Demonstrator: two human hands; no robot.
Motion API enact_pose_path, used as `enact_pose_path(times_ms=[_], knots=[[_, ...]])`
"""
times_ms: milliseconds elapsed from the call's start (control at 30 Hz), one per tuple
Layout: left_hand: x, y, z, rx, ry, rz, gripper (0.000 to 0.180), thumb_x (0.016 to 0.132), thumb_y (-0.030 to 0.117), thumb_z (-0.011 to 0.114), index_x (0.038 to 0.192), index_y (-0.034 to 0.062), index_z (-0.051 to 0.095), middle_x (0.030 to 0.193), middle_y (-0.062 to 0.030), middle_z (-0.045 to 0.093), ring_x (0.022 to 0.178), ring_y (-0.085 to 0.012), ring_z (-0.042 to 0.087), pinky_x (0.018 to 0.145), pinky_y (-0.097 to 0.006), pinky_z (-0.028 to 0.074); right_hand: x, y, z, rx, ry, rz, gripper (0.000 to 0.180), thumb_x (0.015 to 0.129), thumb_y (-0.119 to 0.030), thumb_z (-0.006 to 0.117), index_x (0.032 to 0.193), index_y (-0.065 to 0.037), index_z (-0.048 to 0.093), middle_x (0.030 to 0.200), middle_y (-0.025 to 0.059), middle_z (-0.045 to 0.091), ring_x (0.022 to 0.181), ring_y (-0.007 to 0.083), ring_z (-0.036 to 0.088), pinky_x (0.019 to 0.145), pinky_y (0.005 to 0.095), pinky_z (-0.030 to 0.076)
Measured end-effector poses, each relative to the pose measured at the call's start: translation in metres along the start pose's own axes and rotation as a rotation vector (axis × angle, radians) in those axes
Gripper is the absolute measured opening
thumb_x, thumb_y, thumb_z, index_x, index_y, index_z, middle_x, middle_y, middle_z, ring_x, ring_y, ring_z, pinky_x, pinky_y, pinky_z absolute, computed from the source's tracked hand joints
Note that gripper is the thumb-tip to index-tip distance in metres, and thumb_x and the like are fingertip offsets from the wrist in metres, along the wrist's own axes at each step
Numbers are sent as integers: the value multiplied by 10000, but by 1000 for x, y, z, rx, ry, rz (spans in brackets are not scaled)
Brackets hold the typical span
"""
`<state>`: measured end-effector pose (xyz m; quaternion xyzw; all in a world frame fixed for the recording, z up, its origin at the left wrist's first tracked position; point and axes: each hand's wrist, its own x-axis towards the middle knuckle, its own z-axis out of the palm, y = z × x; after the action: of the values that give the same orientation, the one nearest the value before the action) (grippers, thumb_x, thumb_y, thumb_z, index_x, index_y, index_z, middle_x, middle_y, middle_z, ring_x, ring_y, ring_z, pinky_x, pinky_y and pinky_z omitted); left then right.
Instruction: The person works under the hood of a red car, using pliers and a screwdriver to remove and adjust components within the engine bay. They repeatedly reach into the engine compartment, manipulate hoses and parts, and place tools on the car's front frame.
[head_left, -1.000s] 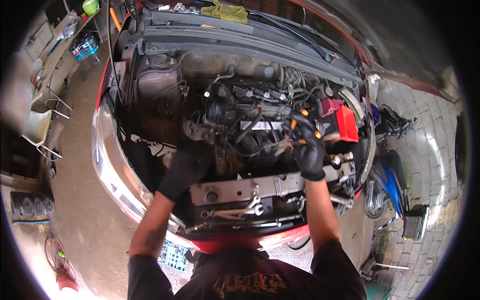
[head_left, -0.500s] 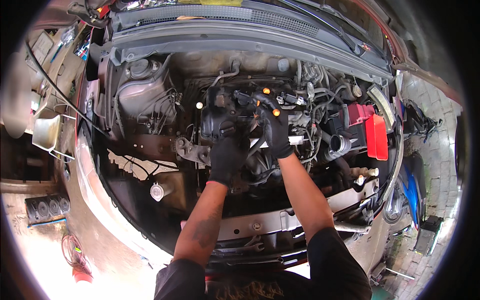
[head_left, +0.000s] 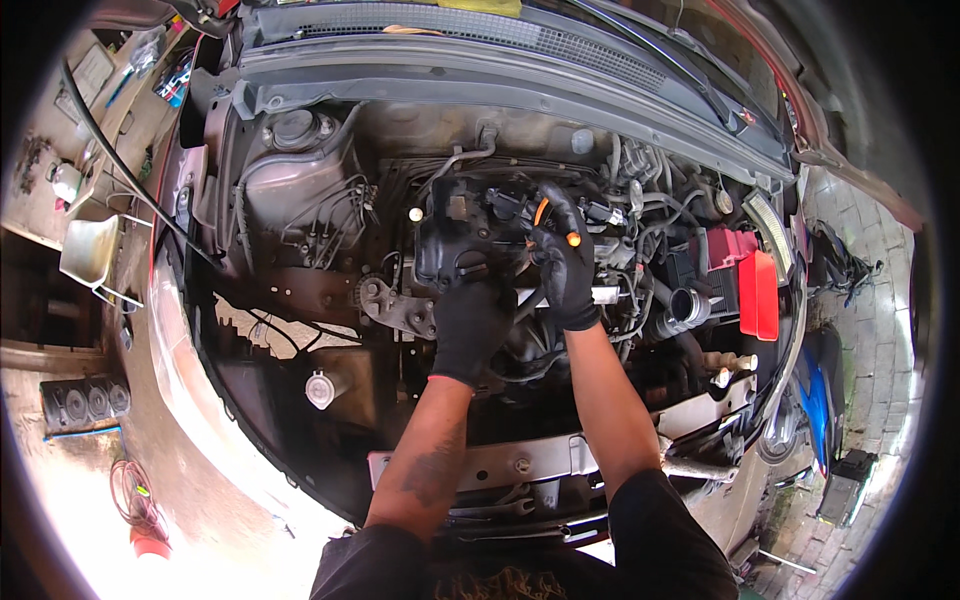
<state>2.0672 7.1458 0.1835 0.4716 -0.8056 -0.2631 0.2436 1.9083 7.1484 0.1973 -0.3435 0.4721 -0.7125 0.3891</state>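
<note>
Orange brightens the tool [head_left: 573,239] the right hand [head_left: 568,275] grips; for the left hand [head_left: 470,330], I cannot tell.

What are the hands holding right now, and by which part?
The right hand holds an orange-trimmed tool, apparently by its handle; its working end is unclear. Whether the left hand holds anything cannot be told.

Glare on the lower-left floor [head_left: 240,540], dim engine bay [head_left: 520,415], black curved rim.

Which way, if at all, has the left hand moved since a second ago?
Yes: the left hand has moved rightward and forward, closer to the black engine cover.
</note>
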Motion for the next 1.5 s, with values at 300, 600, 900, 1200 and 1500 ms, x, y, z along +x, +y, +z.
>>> enact_pose_path(times_ms=[300, 600, 900, 1200, 1500], knots=[[8, -12, 10, 32, 23, 73, 181, 871, 322, 721, 943, 164, 769, 817, -135, 735, 742, -370, 728, 674, -505, 589, 3, 8, 4, 14, -84, -98, 635, 931, 11, 587, 1552, -23, 455, 1520, 93, 511, 1393, 211, 516, 1137, 376, 462], [5, -14, 15, 16, 31, 75, 201, 863, 353, 740, 906, 160, 777, 803, -125, 730, 733, -361, 726, 664, -489, 586, 13, 24, 5, 16, 14, -89, 636, 915, 39, 587, 1536, -48, 477, 1351, 60, 572, 1171, 154, 576, 986, 297, 497], [10, -5, 5, 213, -35, 214, 192, 896, 342, 693, 986, 195, 776, 840, -114, 739, 763, -353, 730, 669, -486, 584, 18, 41, 7, 216, -26, -187, 328, 945, 20, 580, 1268, -30, 588, 1016, 8, 607, 853, 82, 560, 736, 243, 482], [5, -5, 7, 17, 105, 141, 197, 910, 321, 671, 945, 152, 767, 809, -133, 732, 719, -376, 721, 633, -501, 578, 12, 11, 12, -95, -25, -140, 498, 896, 45, 593, 1382, -36, 522, 1255, 55, 552, 1073, 140, 571, 948, 300, 516], [3, -8, 11, 5, 34, 49, 225, 927, 329, 661, 854, 133, 742, 786, -157, 718, 714, -402, 716, 620, -520, 580, 8, 22, -15, -55, 204, -122, 387, 910, 13, 578, 1292, -37, 620, 968, 64, 674, 757, 132, 663, 605, 258, 546]])
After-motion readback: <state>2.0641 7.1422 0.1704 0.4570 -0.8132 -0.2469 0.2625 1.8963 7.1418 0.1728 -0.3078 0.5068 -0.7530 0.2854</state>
